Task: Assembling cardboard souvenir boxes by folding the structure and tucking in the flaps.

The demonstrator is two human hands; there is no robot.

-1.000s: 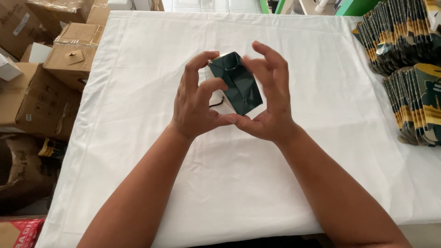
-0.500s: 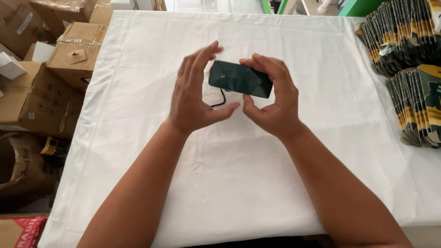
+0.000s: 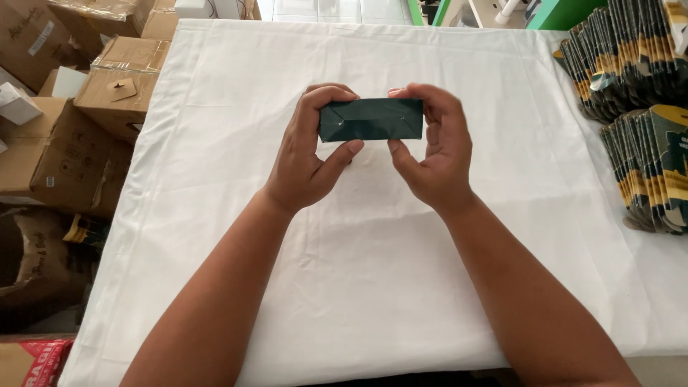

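Dark-green box [image 3: 370, 120] ends hidden by both hands.

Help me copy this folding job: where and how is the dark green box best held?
By its two short ends, one hand from each side. The dark green box lies lengthwise, long and flat, and the left hand and right hand already pinch its ends, thumbs below, fingers on top, leaving the folded face clear.

I have just the one view, from a camera worn on the head, looking steeply down and forward over the white-covered table [image 3: 215, 215]. It sits close, at arm's length from the left hand [image 3: 304, 161] and right hand [image 3: 437, 158] at centre frame.
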